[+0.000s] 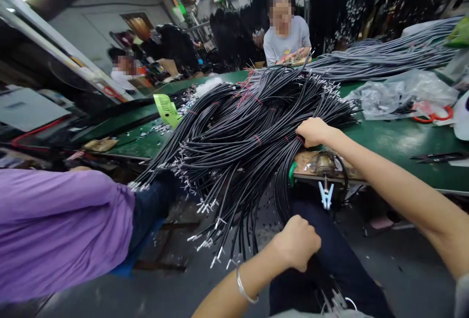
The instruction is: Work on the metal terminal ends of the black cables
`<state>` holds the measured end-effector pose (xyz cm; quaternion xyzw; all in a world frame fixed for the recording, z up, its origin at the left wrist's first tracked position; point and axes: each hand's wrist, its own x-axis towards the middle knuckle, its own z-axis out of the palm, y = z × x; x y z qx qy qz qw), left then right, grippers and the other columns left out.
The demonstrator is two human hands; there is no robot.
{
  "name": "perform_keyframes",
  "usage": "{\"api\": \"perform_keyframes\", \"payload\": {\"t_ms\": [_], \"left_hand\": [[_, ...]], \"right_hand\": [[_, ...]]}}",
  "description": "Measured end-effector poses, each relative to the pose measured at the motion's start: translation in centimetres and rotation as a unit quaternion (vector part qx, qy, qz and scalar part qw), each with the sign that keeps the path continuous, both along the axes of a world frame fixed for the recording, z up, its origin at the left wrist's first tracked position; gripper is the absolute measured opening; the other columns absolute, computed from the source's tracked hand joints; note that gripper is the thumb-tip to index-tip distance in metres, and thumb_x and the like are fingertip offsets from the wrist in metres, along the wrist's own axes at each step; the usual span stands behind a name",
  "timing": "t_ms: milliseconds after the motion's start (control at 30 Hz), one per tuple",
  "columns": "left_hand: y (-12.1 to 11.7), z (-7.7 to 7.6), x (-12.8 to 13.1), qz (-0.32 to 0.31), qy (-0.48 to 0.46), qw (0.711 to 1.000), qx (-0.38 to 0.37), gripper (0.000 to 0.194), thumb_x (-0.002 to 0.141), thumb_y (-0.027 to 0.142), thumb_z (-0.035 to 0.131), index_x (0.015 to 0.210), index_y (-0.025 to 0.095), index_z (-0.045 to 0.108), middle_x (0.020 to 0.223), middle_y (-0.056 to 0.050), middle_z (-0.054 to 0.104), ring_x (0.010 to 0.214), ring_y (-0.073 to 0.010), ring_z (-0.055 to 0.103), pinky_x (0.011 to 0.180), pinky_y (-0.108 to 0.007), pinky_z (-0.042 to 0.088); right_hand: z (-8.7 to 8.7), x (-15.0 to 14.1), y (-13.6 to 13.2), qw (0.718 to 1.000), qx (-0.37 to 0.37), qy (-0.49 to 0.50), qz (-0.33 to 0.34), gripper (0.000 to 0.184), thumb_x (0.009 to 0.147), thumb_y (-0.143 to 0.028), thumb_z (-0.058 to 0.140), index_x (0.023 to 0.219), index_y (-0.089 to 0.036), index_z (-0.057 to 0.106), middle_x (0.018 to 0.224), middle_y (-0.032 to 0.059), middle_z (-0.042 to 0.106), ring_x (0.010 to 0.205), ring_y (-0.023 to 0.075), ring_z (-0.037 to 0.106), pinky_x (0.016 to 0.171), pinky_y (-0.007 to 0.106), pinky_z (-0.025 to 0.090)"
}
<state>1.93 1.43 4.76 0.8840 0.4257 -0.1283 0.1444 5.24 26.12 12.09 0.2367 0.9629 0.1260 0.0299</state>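
Note:
A large heap of black cables (220, 135) with bare whitish ends lies over the table edge, tied in bundles with thin red ties. My right hand (313, 131) is closed around one cable bundle (282, 186) at the heap's right side. That bundle hangs down past the edge toward my lap. My left hand (298, 242), with a silver bangle at the wrist, makes a fist around its lower part. Stripped cable ends (335, 302) show below this fist, over my legs. The fingers' inner sides are hidden.
A small wooden-based fixture (322, 162) with a blue clip (326, 195) sits at the table edge. Orange-handled scissors (432, 113), plastic bags (395, 93) and grey cables (381, 59) lie right. A person in purple (69, 230) is close on the left; another (286, 39) works opposite.

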Motion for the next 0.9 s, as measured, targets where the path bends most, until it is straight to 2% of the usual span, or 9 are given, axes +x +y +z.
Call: {"api": "perform_keyframes", "payload": {"t_ms": [100, 233, 300, 400, 533, 633, 733, 833, 900], "left_hand": [[-0.2, 2.3, -2.0, -0.053, -0.208, 0.976, -0.019, 0.018, 0.07, 0.027, 0.069, 0.089, 0.026, 0.069, 0.069, 0.002, 0.07, 0.068, -0.0161, 0.066, 0.052, -0.028, 0.035], [-1.7, 3.5, -5.3, 0.028, -0.445, 0.892, 0.077, 0.024, 0.085, 0.036, 0.049, 0.087, 0.02, 0.066, 0.059, -0.001, 0.063, 0.056, -0.0136, 0.06, 0.056, -0.027, 0.037], [-2.1, 3.1, -5.9, 0.09, -0.435, 0.887, 0.125, 0.026, 0.086, 0.038, 0.048, 0.084, 0.018, 0.064, 0.059, -0.002, 0.063, 0.054, -0.0143, 0.059, 0.056, -0.028, 0.037], [-1.7, 1.5, -4.3, 0.101, -0.234, 0.961, 0.112, 0.015, 0.075, 0.027, 0.057, 0.086, 0.02, 0.065, 0.06, -0.001, 0.063, 0.055, -0.0169, 0.059, 0.052, -0.028, 0.035], [-0.8, -1.5, 0.5, 0.056, -0.001, 0.995, 0.077, 0.004, 0.072, 0.02, 0.063, 0.075, 0.018, 0.064, 0.064, -0.005, 0.066, 0.063, -0.0225, 0.064, 0.056, -0.031, 0.04], [-0.7, -2.3, 2.5, 0.003, -0.013, 0.998, 0.055, 0.002, 0.073, 0.018, 0.064, 0.072, 0.016, 0.062, 0.065, -0.005, 0.066, 0.064, -0.0221, 0.064, 0.057, -0.033, 0.043], [-1.2, -1.8, 1.7, -0.046, -0.129, 0.989, 0.056, 0.014, 0.075, 0.02, 0.062, 0.088, 0.017, 0.062, 0.072, -0.003, 0.068, 0.065, -0.0193, 0.064, 0.053, -0.029, 0.042], [-1.9, -1.3, -0.7, 0.069, -0.316, 0.94, 0.107, 0.025, 0.079, 0.024, 0.057, 0.103, 0.019, 0.059, 0.075, -0.002, 0.069, 0.067, -0.0163, 0.065, 0.06, -0.026, 0.045], [-2.3, -1.3, -1.9, 0.2, -0.405, 0.875, 0.173, 0.015, 0.082, 0.024, 0.055, 0.095, 0.019, 0.059, 0.073, -0.002, 0.069, 0.064, -0.0145, 0.065, 0.064, -0.025, 0.047]], "right_hand": [[-0.1, 0.3, -0.5, 0.999, -0.009, 0.031, 0.027, 0.023, 0.073, -0.017, 0.062, 0.094, -0.012, 0.071, 0.093, 0.0157, 0.071, 0.089, 0.029, 0.061, 0.069, 0.033, 0.043], [-0.6, 0.1, -0.8, 0.996, -0.026, 0.069, 0.056, 0.025, 0.072, -0.014, 0.061, 0.096, -0.011, 0.069, 0.089, 0.0143, 0.069, 0.092, 0.0296, 0.057, 0.08, 0.036, 0.042], [-0.8, 0.1, -0.9, 0.994, -0.028, 0.089, 0.052, 0.031, 0.071, -0.012, 0.061, 0.102, -0.009, 0.067, 0.095, 0.0158, 0.068, 0.095, 0.0298, 0.056, 0.084, 0.038, 0.041], [-0.7, 1.0, -1.5, 0.974, -0.076, 0.202, 0.063, 0.049, 0.072, -0.011, 0.063, 0.12, -0.009, 0.058, 0.121, 0.0169, 0.058, 0.1, 0.0259, 0.057, 0.086, 0.035, 0.044], [-0.3, 5.2, -4.3, 0.902, -0.193, 0.382, 0.055, 0.033, 0.08, -0.021, 0.065, 0.111, -0.011, 0.064, 0.101, 0.0096, 0.067, 0.077, 0.0174, 0.063, 0.074, 0.029, 0.049], [-1.2, 9.6, -7.7, 0.867, -0.196, 0.458, -0.008, 0.019, 0.086, -0.028, 0.059, 0.098, -0.016, 0.069, 0.09, 0.0064, 0.07, 0.08, 0.02, 0.065, 0.075, 0.031, 0.05], [-4.1, 13.2, -11.6, 0.809, -0.181, 0.551, -0.096, 0.015, 0.085, -0.031, 0.061, 0.092, -0.021, 0.069, 0.095, 0.0063, 0.072, 0.088, 0.0242, 0.067, 0.081, 0.036, 0.051], [-8.3, 15.1, -16.0, 0.688, -0.19, 0.665, -0.221, 0.011, 0.084, -0.028, 0.063, 0.093, -0.025, 0.068, 0.083, 0.0042, 0.071, 0.071, 0.0222, 0.067, 0.071, 0.036, 0.053], [-10.8, 15.1, -18.8, 0.665, -0.233, 0.662, -0.255, 0.007, 0.085, -0.024, 0.061, 0.087, -0.025, 0.067, 0.073, 0.003, 0.068, 0.062, 0.0203, 0.063, 0.062, 0.033, 0.052]]}}
